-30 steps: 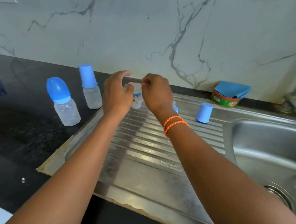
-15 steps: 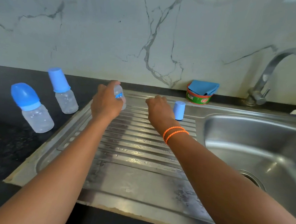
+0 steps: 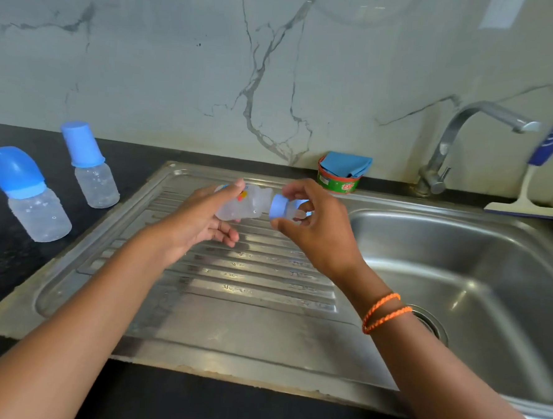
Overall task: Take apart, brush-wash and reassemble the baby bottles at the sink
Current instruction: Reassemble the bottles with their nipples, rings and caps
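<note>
Far-left bottle: I see a round-capped bottle (image 3: 26,199) standing on the dark surface (image 3: 3,257), well left of the drainboard.
Second bottle: a straight-capped bottle (image 3: 91,167) stands just behind and right of it, near the sink's left rim.
Drainboard: the ribbed steel drainboard (image 3: 231,287) lies under both my hands.
Left hand: my left hand (image 3: 203,219) holds the clear bottle body (image 3: 246,204) on its side above the drainboard; its grip has the thumb over the top and the fingers curled under.
Right hand: my right hand (image 3: 313,224) pinches the blue collar with nipple (image 3: 285,208) between thumb and fingers, right at the body's mouth; I cannot tell whether the two parts touch.
Soap tub: a green tub (image 3: 336,182) with a blue cloth (image 3: 347,165) in it sits against the wall.
Basin: the sink bowl (image 3: 479,264) is to the right, with the tap (image 3: 461,136) behind it.
Far right: a blue-handled tool (image 3: 543,161) leans on the wall.
</note>
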Demonstrator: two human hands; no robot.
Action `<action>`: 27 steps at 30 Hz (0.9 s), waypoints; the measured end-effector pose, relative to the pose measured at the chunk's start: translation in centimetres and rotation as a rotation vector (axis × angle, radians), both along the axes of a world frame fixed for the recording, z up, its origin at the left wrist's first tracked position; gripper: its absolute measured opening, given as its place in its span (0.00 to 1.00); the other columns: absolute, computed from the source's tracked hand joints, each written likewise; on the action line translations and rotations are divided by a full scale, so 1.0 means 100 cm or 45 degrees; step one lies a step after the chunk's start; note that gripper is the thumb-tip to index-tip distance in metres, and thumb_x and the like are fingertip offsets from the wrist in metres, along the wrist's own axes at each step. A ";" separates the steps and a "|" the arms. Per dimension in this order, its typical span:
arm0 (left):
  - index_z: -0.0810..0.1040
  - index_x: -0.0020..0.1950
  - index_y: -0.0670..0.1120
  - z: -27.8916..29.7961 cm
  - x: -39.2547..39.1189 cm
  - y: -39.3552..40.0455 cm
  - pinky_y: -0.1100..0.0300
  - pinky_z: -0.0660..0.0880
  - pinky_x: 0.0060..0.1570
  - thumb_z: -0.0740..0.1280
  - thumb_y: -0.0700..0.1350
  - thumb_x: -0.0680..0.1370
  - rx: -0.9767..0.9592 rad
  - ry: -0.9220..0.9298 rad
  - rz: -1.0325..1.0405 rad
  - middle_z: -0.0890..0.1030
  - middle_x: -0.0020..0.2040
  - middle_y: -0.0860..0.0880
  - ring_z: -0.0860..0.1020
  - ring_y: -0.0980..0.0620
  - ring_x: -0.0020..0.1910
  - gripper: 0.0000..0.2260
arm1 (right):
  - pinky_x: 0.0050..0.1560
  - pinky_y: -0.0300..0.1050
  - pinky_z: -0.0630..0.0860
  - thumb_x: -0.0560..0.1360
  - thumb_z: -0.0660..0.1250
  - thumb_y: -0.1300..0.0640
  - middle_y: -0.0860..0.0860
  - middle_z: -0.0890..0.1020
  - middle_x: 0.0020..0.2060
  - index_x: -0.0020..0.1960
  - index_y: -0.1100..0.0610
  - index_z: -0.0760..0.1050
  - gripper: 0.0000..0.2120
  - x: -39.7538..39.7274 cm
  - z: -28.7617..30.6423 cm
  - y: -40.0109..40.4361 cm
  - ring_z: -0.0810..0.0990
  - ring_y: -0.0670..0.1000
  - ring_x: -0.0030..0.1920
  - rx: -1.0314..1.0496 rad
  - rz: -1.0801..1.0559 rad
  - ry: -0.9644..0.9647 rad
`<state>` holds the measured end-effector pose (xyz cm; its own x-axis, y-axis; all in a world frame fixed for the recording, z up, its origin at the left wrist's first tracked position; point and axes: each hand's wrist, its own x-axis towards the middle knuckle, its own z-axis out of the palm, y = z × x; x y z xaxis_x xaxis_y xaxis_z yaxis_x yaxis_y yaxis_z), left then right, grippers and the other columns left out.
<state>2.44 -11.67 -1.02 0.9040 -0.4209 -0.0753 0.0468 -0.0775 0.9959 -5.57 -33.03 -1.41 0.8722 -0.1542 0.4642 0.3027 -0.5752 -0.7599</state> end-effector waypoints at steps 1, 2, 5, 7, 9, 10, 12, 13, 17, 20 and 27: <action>0.76 0.65 0.43 0.001 -0.005 -0.004 0.50 0.80 0.39 0.68 0.65 0.78 -0.003 -0.006 -0.022 0.78 0.46 0.40 0.79 0.43 0.34 0.28 | 0.46 0.37 0.76 0.71 0.81 0.60 0.41 0.83 0.52 0.59 0.51 0.81 0.19 -0.007 0.001 -0.002 0.79 0.42 0.48 0.011 0.009 -0.005; 0.77 0.63 0.44 0.003 -0.010 -0.008 0.51 0.79 0.37 0.67 0.65 0.79 -0.012 -0.011 -0.032 0.77 0.44 0.41 0.77 0.44 0.32 0.26 | 0.46 0.40 0.78 0.71 0.81 0.59 0.40 0.84 0.51 0.59 0.50 0.81 0.18 -0.011 0.001 -0.003 0.79 0.44 0.47 0.023 0.013 -0.019; 0.77 0.58 0.48 0.006 -0.022 -0.014 0.54 0.75 0.32 0.64 0.66 0.80 0.011 -0.022 -0.049 0.75 0.39 0.43 0.73 0.45 0.30 0.22 | 0.50 0.46 0.82 0.73 0.80 0.59 0.40 0.84 0.54 0.61 0.49 0.82 0.18 -0.021 -0.001 -0.008 0.81 0.47 0.51 0.100 0.035 -0.062; 0.77 0.60 0.49 0.003 -0.027 -0.016 0.56 0.73 0.30 0.63 0.68 0.80 0.075 -0.033 -0.077 0.74 0.38 0.45 0.72 0.46 0.29 0.24 | 0.55 0.47 0.83 0.73 0.81 0.60 0.41 0.85 0.58 0.62 0.49 0.83 0.19 -0.026 -0.005 -0.011 0.82 0.48 0.57 0.188 0.075 -0.065; 0.77 0.60 0.49 0.000 -0.029 -0.018 0.56 0.71 0.30 0.62 0.70 0.79 0.114 -0.033 -0.092 0.73 0.37 0.46 0.70 0.47 0.28 0.25 | 0.55 0.46 0.84 0.73 0.80 0.63 0.41 0.84 0.59 0.62 0.51 0.84 0.20 -0.027 -0.008 -0.012 0.84 0.50 0.57 0.255 0.126 -0.056; 0.77 0.59 0.50 -0.001 -0.031 -0.018 0.57 0.70 0.29 0.62 0.70 0.79 0.118 -0.025 -0.082 0.73 0.37 0.46 0.69 0.48 0.28 0.25 | 0.55 0.44 0.84 0.73 0.80 0.64 0.40 0.84 0.59 0.62 0.52 0.84 0.20 -0.028 -0.010 -0.011 0.85 0.51 0.55 0.273 0.151 -0.050; 0.78 0.56 0.53 -0.001 -0.034 -0.020 0.59 0.66 0.28 0.60 0.71 0.79 0.127 -0.012 -0.053 0.72 0.35 0.47 0.66 0.49 0.26 0.23 | 0.53 0.43 0.84 0.74 0.79 0.67 0.38 0.83 0.59 0.62 0.53 0.84 0.20 -0.029 -0.010 -0.009 0.85 0.52 0.53 0.265 0.180 -0.050; 0.78 0.55 0.53 -0.001 -0.035 -0.020 0.60 0.63 0.27 0.59 0.72 0.79 0.143 -0.010 -0.039 0.71 0.34 0.48 0.65 0.50 0.25 0.23 | 0.53 0.43 0.85 0.74 0.78 0.67 0.38 0.82 0.59 0.63 0.52 0.83 0.20 -0.029 -0.010 -0.008 0.85 0.51 0.54 0.254 0.189 -0.055; 0.79 0.56 0.53 -0.001 -0.037 -0.020 0.63 0.58 0.25 0.56 0.73 0.79 0.171 -0.045 -0.025 0.72 0.33 0.48 0.61 0.53 0.24 0.27 | 0.56 0.46 0.84 0.75 0.77 0.66 0.43 0.84 0.59 0.64 0.52 0.83 0.19 -0.027 -0.013 -0.008 0.84 0.51 0.57 0.262 0.204 -0.061; 0.79 0.57 0.52 0.001 -0.039 -0.021 0.60 0.65 0.27 0.63 0.68 0.81 0.104 -0.172 -0.018 0.75 0.41 0.44 0.66 0.53 0.27 0.20 | 0.51 0.51 0.86 0.78 0.77 0.55 0.51 0.88 0.51 0.61 0.56 0.83 0.12 -0.028 -0.014 -0.007 0.88 0.53 0.47 0.330 0.123 0.006; 0.73 0.74 0.55 0.001 -0.040 -0.022 0.56 0.77 0.59 0.77 0.38 0.72 -0.140 -0.444 -0.254 0.79 0.66 0.50 0.80 0.51 0.60 0.32 | 0.34 0.51 0.82 0.82 0.71 0.49 0.67 0.83 0.36 0.48 0.71 0.81 0.22 -0.028 -0.007 -0.010 0.84 0.61 0.31 0.665 0.123 0.130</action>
<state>-1.52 -13.91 -0.93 0.7672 -0.5788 0.2763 -0.3000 0.0569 0.9522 -8.35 -34.08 -2.08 0.9306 -0.2588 0.2590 0.2448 -0.0862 -0.9657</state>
